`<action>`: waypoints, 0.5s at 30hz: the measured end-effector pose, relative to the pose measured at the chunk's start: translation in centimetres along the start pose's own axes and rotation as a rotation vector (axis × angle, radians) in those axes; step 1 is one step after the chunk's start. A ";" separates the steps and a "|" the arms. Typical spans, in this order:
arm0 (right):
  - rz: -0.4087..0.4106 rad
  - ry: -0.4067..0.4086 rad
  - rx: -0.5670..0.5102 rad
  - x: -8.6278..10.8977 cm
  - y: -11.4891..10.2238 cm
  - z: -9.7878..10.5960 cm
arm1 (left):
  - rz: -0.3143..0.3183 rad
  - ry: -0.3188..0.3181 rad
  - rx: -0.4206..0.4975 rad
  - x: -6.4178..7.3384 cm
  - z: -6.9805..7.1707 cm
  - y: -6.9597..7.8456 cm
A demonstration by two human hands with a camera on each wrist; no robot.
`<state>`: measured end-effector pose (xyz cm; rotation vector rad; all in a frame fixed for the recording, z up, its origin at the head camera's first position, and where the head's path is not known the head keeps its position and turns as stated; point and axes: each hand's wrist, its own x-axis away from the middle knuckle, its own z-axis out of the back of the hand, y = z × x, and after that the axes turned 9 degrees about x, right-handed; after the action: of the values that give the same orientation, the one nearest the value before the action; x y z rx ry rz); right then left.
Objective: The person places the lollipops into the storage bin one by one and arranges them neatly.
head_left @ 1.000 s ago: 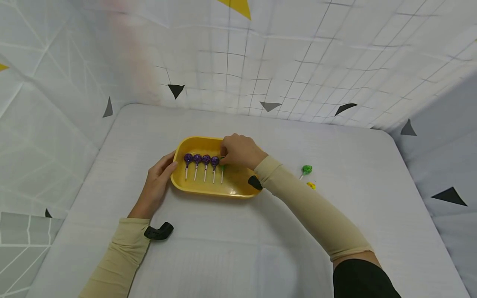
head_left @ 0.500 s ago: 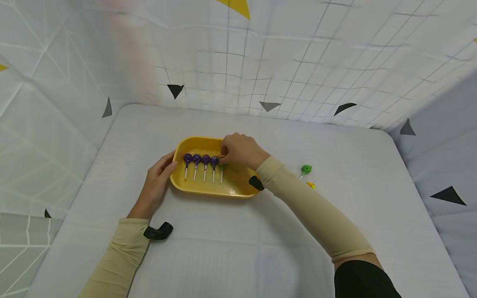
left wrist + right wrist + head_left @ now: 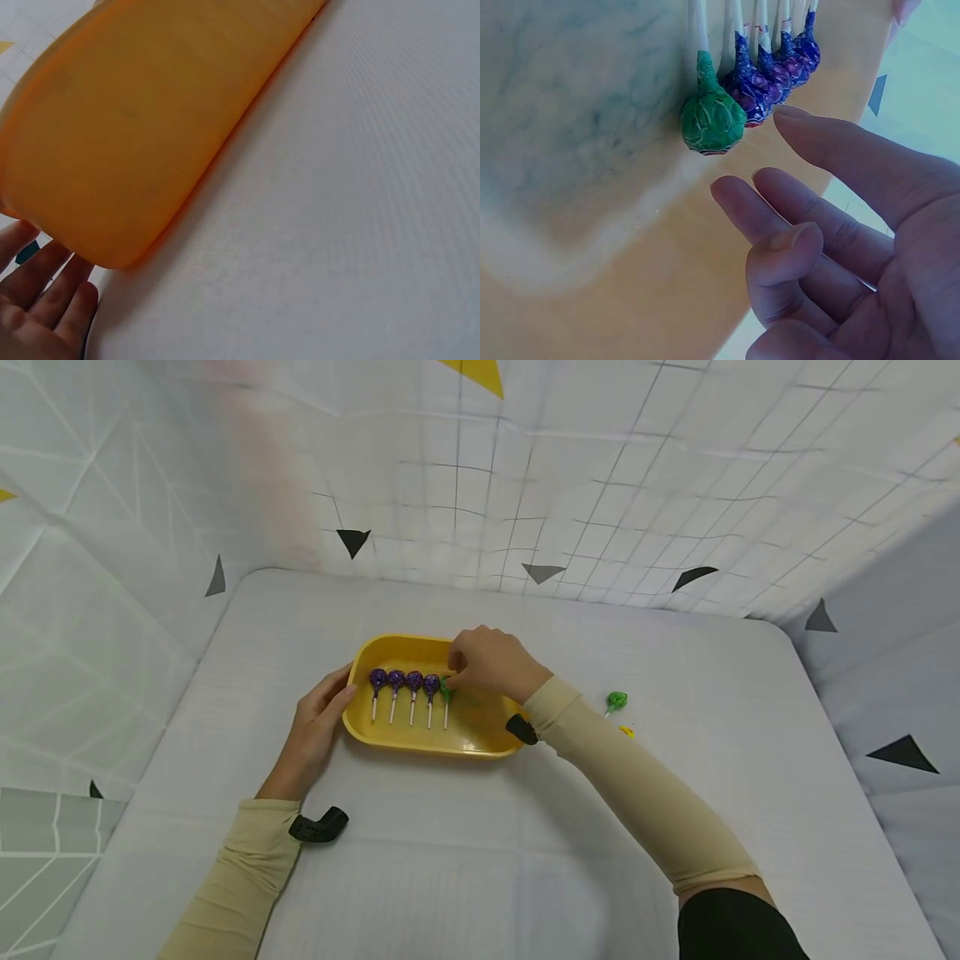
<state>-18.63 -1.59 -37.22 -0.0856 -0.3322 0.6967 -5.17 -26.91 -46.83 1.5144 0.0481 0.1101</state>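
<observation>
A yellow tray [image 3: 480, 745] holds a row of several purple-wrapped lollipops [image 3: 415, 681] with a green lollipop [image 3: 446, 690] at the right end, their white sticks towards me. My left hand [image 3: 315, 727] rests against the tray's left end. In the left wrist view its fairly straight fingers [image 3: 49, 304] touch the tray's outer wall [image 3: 135, 135]. My right hand [image 3: 498, 662] is over the tray's far right part. The right wrist view shows its thumb and fingers [image 3: 832, 225] spread beside the green lollipop's head [image 3: 712, 124], apart from it and holding nothing.
Another green lollipop [image 3: 617, 701] lies on the white table [image 3: 420, 877] right of the tray. Near it is a yellow-wrapped piece [image 3: 627, 732], partly hidden by the right sleeve [image 3: 622, 777]. A gridded white backdrop [image 3: 570, 485] stands behind the table.
My right hand has let go of the green lollipop and moved slightly right, uncovering more of its head. The left hand and tray stay put.
</observation>
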 end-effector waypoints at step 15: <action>-0.008 0.040 -0.039 1.7 0.0 1.2 | -0.005 -0.010 0.012 0.0 0.1 -0.2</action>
<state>-17.84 -0.49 -35.59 -0.1345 -0.3080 0.6800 -5.17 -27.02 -47.00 1.5267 0.0443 0.0982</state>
